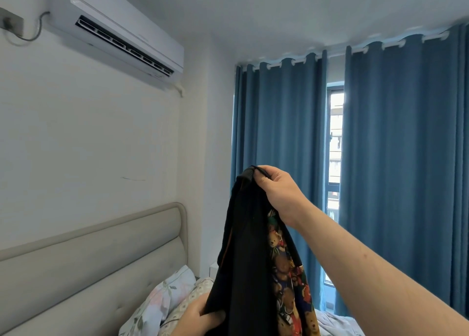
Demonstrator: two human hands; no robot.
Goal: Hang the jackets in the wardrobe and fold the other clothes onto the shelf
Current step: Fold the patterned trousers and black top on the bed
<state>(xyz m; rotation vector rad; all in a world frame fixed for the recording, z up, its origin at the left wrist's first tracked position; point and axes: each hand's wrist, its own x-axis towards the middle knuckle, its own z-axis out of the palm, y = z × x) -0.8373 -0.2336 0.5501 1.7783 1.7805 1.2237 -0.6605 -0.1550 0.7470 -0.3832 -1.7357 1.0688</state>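
Note:
A black jacket (243, 254) with a teddy-bear print lining (286, 280) hangs in the air in front of me, over the bed. My right hand (276, 186) is raised and pinches the jacket by a thin loop at its collar. At the bottom edge of the view, my left hand (200, 315) grips the jacket's lower left side. The jacket's bottom part runs out of the view. No wardrobe, shelf or hanger is in sight.
A bed with a beige padded headboard (96, 259) and floral pillows (162, 300) lies below. Blue curtains (396, 158) cover the window on the right, with a narrow gap. An air conditioner (127, 33) hangs on the left wall.

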